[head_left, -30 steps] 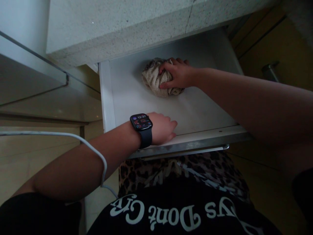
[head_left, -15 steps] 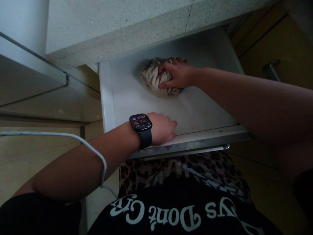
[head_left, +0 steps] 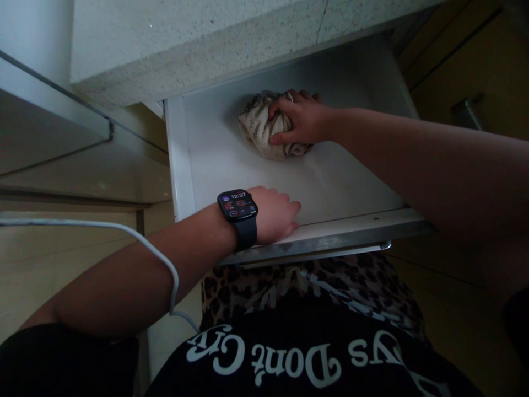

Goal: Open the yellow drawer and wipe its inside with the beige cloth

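Observation:
A white drawer (head_left: pixel 194 165) stands pulled out under a speckled stone countertop (head_left: pixel 185 44). Inside it lies a crumpled beige cloth (head_left: pixel 258 129). My right hand (head_left: pixel 301 118) is closed over the cloth, fingers curled into it, pressing it to the drawer floor toward the back. My left hand (head_left: pixel 275 215), with a dark smartwatch (head_left: pixel 238 207) on the wrist, rests on the drawer's front edge with its fingers curled over the rim.
A metal handle bar (head_left: pixel 314 255) runs under the drawer front. A white cable (head_left: pixel 124 234) crosses my left forearm. A wooden cabinet with a metal handle (head_left: pixel 465 110) stands at the right. Tiled floor (head_left: pixel 61 264) lies at the left.
My right hand and the cloth have shifted slightly toward the back of the drawer. My left hand stays on the front edge.

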The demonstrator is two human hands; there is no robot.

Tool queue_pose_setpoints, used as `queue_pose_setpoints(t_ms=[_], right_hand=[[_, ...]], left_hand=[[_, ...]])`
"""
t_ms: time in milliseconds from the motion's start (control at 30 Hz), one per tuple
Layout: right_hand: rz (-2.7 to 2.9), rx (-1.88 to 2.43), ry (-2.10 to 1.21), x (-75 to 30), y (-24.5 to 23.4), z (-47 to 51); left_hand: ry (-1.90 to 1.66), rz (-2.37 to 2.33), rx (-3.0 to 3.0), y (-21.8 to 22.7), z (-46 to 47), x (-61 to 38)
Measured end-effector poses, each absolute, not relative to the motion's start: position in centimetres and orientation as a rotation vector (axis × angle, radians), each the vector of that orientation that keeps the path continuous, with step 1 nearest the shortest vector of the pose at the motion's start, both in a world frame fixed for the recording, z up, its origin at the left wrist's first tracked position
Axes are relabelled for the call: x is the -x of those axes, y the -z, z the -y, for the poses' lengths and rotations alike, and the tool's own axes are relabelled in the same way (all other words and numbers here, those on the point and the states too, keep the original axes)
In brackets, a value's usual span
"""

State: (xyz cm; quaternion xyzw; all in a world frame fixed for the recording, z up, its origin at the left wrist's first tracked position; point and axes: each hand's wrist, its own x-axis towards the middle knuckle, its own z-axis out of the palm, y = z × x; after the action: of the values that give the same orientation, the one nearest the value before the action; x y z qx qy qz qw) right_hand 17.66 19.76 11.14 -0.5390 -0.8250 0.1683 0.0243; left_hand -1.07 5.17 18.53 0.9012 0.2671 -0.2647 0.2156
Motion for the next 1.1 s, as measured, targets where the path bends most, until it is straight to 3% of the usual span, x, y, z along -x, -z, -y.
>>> queue_pose_setpoints(t_ms=[1100], right_hand=[[2.524,1.61,-0.503,-17.23,-11.61,-19.37]], left_hand=[[0.807,-0.787,-2.474,-19.47,-5.12,0.83]])
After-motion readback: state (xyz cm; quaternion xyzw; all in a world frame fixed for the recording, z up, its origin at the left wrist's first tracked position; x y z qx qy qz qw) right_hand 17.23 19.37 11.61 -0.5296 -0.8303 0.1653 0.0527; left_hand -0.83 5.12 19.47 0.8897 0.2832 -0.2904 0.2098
